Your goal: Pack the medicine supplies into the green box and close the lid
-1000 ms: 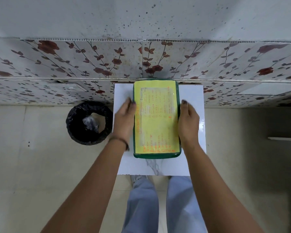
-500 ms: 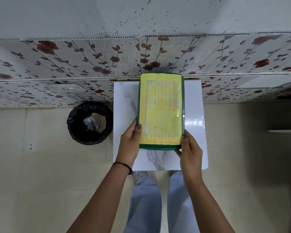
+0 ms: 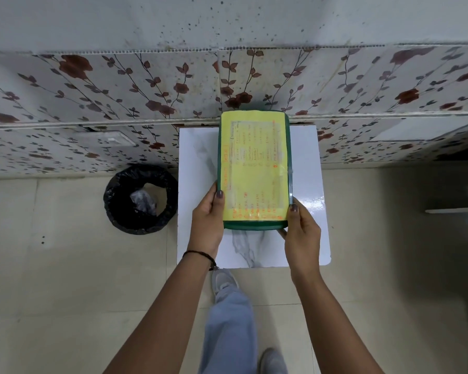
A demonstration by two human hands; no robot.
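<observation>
Your hands grip the near end of the green box [image 3: 255, 225], one at each near corner. Your left hand [image 3: 206, 221] wraps the left corner, thumb lying along the lid's left edge; your right hand [image 3: 301, 230] wraps the right corner, thumb on the lid's right edge, fingers curled beneath. Both hands are closed on the box. Its lid is shut, and a yellow sheet [image 3: 254, 168] with orange writing, too small to read, covers the top. Whether the box rests on the white tabletop [image 3: 307, 168] or is held just above it cannot be told; it lies lengthwise over the middle, its far end reaching the floral wall panel [image 3: 146, 85]. You wear a dark cord bracelet [image 3: 200, 255] on the left wrist. On the tiled floor [image 3: 65, 279], just left of the tabletop, stands a round black bin [image 3: 141, 198] lined with a black bag, something crumpled inside. Below the tabletop's near edge show your pale blue trousers [image 3: 229, 327] and grey shoes [image 3: 223, 279]. Bare tabletop lies on either side of the box.
</observation>
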